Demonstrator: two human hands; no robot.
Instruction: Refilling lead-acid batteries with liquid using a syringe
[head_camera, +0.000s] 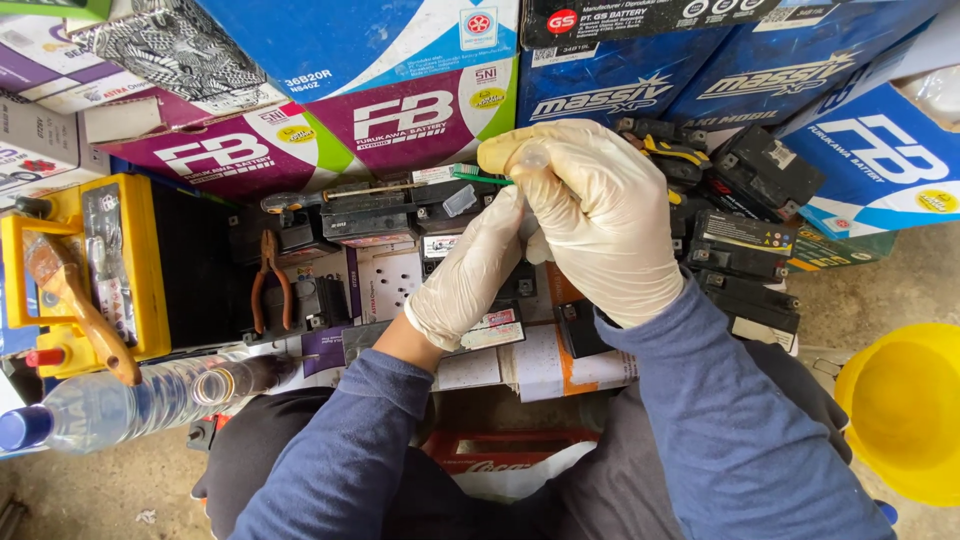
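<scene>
In the head view, a small clear dropper-like tube (528, 157) with a green stem is being pinched near its top by the curled fingers of the gloved right hand (600, 215), above the cluster of small black batteries (745, 215). The gloved left hand (470, 275) is being pressed up against the right from below, its fingers extended and touching the right palm; whether anything is being gripped by it cannot be told. The tube is being held just above the middle of the battery cluster, slightly left of its densest part.

As a judgement, the tube is best being kept upright and steadied by both hands, so that nothing is being spilled onto the battery tops.

Left of the batteries, a yellow tray-like case (150, 265) is being used to hold a wooden-handled brush (75, 300) and small tools. Below that case, a clear plastic bottle (130, 400) with a blue cap is lying on its side, clear liquid being visible inside. Orange-handled pliers (270, 280) are lying between the case and the batteries. Far right of the batteries, a yellow funnel-shaped bowl (905, 410) is standing, apparently with nothing in it. Coloured cardboard boxes (400, 110) are being stacked behind the batteries.
</scene>
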